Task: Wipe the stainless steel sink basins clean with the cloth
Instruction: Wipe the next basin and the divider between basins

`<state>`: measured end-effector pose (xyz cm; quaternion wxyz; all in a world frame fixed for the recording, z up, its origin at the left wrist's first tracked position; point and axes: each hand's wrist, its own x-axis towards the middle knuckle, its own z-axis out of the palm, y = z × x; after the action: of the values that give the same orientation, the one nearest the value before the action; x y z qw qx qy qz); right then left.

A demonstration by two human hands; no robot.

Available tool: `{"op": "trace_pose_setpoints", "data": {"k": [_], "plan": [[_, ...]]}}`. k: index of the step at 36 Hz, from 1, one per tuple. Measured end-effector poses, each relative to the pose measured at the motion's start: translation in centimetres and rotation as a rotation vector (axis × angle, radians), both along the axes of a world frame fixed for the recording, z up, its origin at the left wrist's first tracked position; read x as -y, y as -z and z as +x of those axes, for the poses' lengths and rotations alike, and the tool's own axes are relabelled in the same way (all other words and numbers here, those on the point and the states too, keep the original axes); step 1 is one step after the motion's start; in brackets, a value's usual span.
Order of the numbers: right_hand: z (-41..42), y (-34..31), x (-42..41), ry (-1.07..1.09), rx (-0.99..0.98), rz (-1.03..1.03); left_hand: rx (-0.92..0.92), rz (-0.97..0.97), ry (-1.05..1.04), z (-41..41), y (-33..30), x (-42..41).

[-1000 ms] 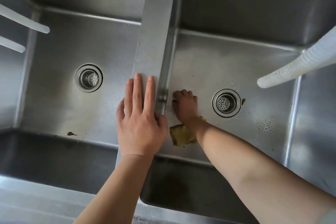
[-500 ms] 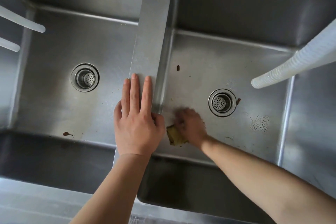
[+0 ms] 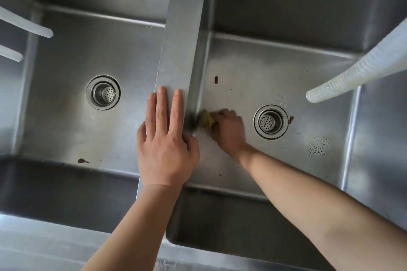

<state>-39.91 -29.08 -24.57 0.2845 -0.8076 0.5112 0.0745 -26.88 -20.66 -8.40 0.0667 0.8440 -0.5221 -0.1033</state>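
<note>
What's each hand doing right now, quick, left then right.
Left hand: open, fingers straight, resting flat on the divider.
Right hand: closed on the yellow cloth, pressing it to the right basin floor.

The yellowish cloth (image 3: 206, 118) lay bunched on the floor of the right basin (image 3: 275, 68), against the divider wall, beside the drain. Brown specks dotted that basin's steel floor; the left basin (image 3: 72, 55) held one brown scrap near its front wall.
</note>
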Motion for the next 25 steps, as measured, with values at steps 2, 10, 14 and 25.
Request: {"op": "trace_pose_setpoints", "data": {"k": [2,10,14,25], "plan": [[0.9,0.0,2.3,0.033,0.001,-0.039,0.001,0.001,0.001,0.0,0.0,0.0],[2.8,2.0,2.3,-0.061,-0.132,0.020,0.008,0.021,0.003,0.0,-0.1,0.0],[1.2,2.2,-1.8,-0.150,-0.078,0.019,0.016,0.030,0.007,0.0,-0.2,0.0],[-4.4,2.3,-13.4,-0.647,-0.127,0.311,0.058,0.039,0.013,-0.1,-0.4,0.0]]}}
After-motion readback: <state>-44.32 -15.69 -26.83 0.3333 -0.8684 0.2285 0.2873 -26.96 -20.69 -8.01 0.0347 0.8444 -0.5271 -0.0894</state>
